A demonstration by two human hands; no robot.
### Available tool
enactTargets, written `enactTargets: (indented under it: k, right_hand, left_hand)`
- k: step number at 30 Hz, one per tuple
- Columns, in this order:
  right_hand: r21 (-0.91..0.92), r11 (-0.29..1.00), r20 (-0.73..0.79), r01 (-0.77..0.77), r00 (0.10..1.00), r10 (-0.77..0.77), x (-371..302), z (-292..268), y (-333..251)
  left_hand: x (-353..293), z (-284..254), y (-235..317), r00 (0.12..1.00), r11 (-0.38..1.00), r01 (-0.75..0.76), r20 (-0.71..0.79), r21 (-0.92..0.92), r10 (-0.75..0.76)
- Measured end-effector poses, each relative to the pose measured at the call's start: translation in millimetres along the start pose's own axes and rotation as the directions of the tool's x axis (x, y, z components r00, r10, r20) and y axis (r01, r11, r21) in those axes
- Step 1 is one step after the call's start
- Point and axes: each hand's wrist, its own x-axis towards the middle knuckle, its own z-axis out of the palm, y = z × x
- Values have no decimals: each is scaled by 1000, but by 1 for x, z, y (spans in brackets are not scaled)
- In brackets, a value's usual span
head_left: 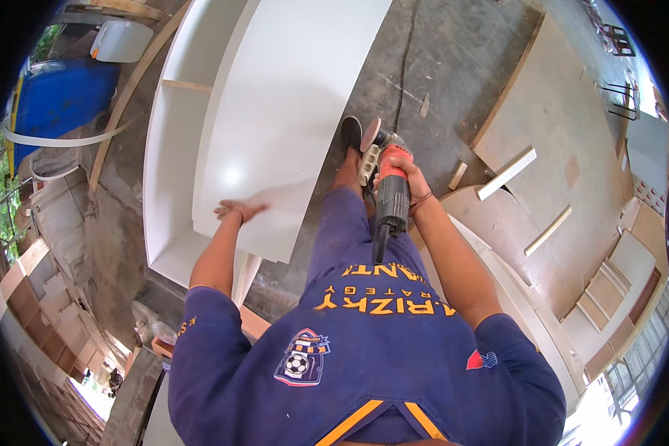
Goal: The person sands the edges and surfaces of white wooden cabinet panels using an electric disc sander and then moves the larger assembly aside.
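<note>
In my right hand [415, 177] is a red and black angle grinder [393, 201], gripped round its body. Its round, brownish disc [371, 134] points away from me, near my shoe. Fingers spread, my left hand [242, 210] rests at the near part of a large white panel [290, 97] and holds nothing. That panel lies over a white cabinet frame [172, 141], whose open compartments show along the left side. Beside the grinder, close to my leg, is a pale power strip [367, 165].
A dark cord [403, 67] runs along the concrete floor. To the right lies a big plywood sheet [572, 111] with loose wood strips [507, 174] near it. At the far left are a blue object [67, 97], a white jerrycan [122, 41] and a curved wooden strip [130, 93].
</note>
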Motion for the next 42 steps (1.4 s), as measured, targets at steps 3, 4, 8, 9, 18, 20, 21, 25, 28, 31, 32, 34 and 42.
enactTargets:
  k: [3, 4, 8, 9, 18, 20, 21, 25, 28, 31, 32, 34, 42]
  right_hand:
    - [13, 1000, 15, 4, 1000, -4, -5, 14, -7]
    - [35, 999, 32, -10, 999, 9, 6, 11, -5]
    - [68, 989, 28, -129, 991, 127, 26, 12, -15]
    - [71, 987, 42, -141, 989, 139, 27, 17, -19]
    - [49, 972, -93, -230, 968, 234, 44, 40, -37]
    - [39, 970, -96, -238, 966, 241, 45, 44, -41]
    - [53, 965, -86, -257, 962, 261, 47, 46, -45]
    - [70, 963, -100, -261, 958, 268, 44, 58, -58]
    - [20, 967, -113, -255, 960, 256, 43, 65, -66]
    - [23, 968, -74, -249, 965, 250, 49, 60, -65]
    - [37, 967, -70, -252, 965, 254, 51, 60, -64]
    - [64, 964, -60, -258, 963, 262, 55, 59, -63]
    - [41, 964, -96, -262, 959, 265, 62, 57, -70]
  left_hand:
    - [-10, -44, 68, 970, 984, -170, -184, -43, 160]
    - [-9, -56, 95, 933, 969, -243, -285, -45, 221]
    - [-74, -124, 206, 984, 865, -151, -161, -478, 82]
    - [-88, -137, 223, 995, 819, -90, -88, -567, 48]
    - [-92, -149, 249, 975, 683, 69, 194, -727, 108]
    - [-91, -149, 249, 977, 698, 73, 192, -713, 95]
    - [-91, -150, 249, 978, 711, 72, 189, -700, 87]
    - [-88, -151, 249, 990, 772, 59, 137, -632, 37]
    - [-86, -151, 246, 996, 820, 50, 88, -570, 0]
    - [-86, -150, 245, 998, 848, 49, 54, -528, -24]
    - [-85, -149, 245, 998, 853, 51, 48, -519, -31]
    - [-85, -148, 243, 998, 863, 54, 37, -503, -41]
    - [-84, -145, 242, 998, 871, 67, 17, -486, -67]
